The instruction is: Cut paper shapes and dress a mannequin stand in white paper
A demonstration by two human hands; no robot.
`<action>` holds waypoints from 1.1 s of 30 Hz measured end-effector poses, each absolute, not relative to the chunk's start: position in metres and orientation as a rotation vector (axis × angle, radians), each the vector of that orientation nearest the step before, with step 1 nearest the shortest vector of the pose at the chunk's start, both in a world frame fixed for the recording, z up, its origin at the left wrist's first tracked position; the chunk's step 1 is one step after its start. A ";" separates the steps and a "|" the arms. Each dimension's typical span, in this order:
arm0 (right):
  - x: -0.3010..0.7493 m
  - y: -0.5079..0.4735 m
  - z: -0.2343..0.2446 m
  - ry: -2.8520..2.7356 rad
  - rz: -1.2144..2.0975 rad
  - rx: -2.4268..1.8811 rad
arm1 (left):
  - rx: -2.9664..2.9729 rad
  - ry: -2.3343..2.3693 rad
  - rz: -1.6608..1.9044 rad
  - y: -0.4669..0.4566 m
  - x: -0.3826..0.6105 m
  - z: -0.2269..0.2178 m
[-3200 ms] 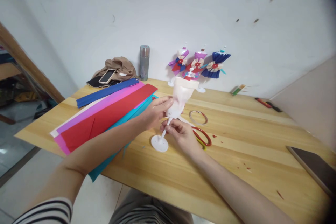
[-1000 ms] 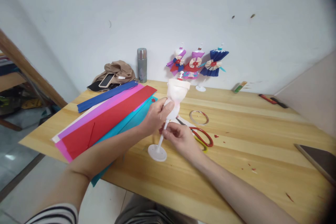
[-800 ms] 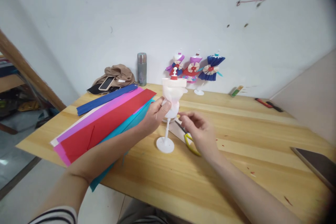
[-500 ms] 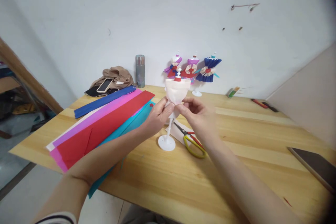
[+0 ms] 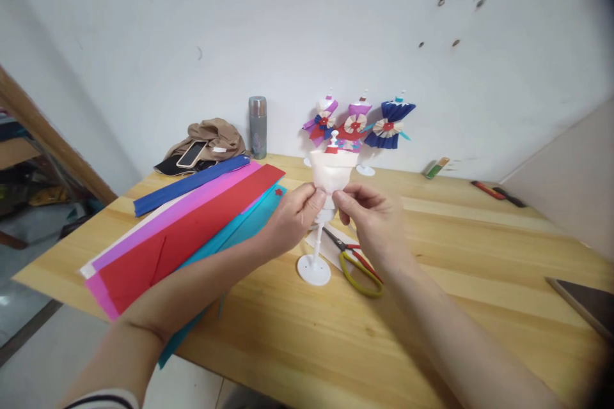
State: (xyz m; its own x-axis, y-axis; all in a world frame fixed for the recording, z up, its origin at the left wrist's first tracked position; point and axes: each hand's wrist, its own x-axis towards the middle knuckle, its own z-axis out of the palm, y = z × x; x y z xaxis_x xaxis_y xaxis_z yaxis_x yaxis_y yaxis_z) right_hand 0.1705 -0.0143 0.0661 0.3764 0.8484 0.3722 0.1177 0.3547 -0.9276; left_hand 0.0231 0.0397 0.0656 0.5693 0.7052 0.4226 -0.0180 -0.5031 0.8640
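A small white dress form (image 5: pixel 314 270) stands on its round base at the middle of the table, with a red band at its neck. Cream crepe paper (image 5: pixel 330 169) wraps its upper body, the top edge flaring out. My left hand (image 5: pixel 293 217) pinches the paper at the waist from the left, thumb in front. From the right, my right hand (image 5: pixel 373 217) pinches the same waist between thumb and fingers. Just behind the base, scissors (image 5: pixel 359 273) with yellow and red handles lie partly on a cream strip. My fingertips hide part of the waist.
Blue (image 5: pixel 192 185), red (image 5: pixel 192 236) and teal (image 5: pixel 244 223) crepe paper sheets lie at the left. Three decorated dress forms (image 5: pixel 388 124) stand by the wall. A thermos (image 5: pixel 258 128), a phone (image 5: pixel 192 154), a glue stick (image 5: pixel 436 168) and a dark tablet-like object (image 5: pixel 582 303) sit around.
The view has shifted slightly. Both hands now pinch closer in at the waist, and the paper there is drawn tighter against the dress form.
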 end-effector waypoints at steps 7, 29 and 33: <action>0.173 -0.019 0.068 -1.134 0.627 -1.115 | 1.897 0.572 0.970 0.038 0.023 0.072; 0.173 -0.022 0.073 -1.232 0.294 -1.200 | 1.776 0.528 0.996 0.041 0.026 0.064; 0.175 -0.019 0.073 -1.188 0.403 -1.146 | 1.720 0.533 0.967 0.039 0.026 0.067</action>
